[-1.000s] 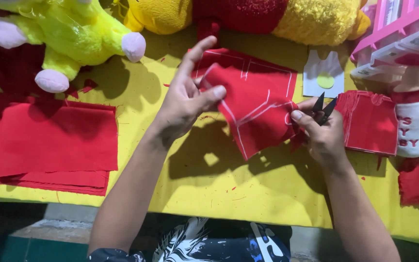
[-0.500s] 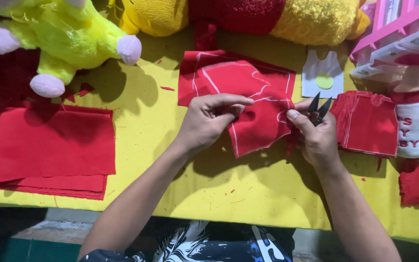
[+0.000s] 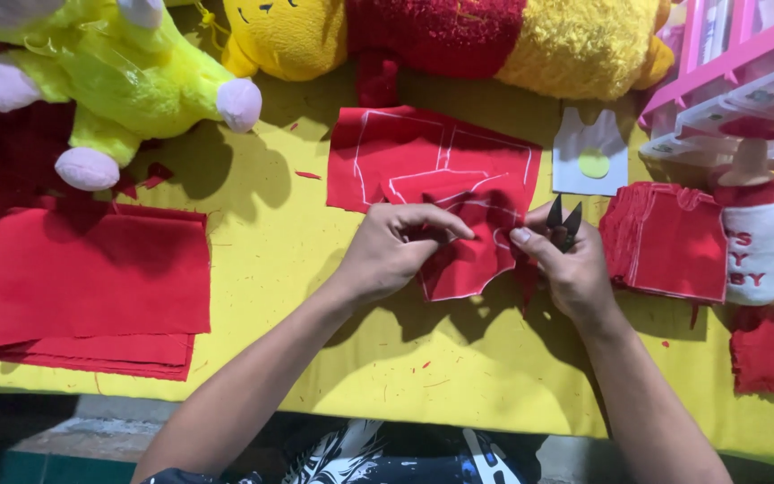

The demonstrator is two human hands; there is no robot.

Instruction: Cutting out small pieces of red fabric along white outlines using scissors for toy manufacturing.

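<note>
Bright overhead light, hard shadows.

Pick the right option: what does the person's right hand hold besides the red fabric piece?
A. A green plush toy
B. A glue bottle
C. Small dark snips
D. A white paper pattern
C: dark snips stick up from the right hand, which also pinches the red fabric piece.
</note>
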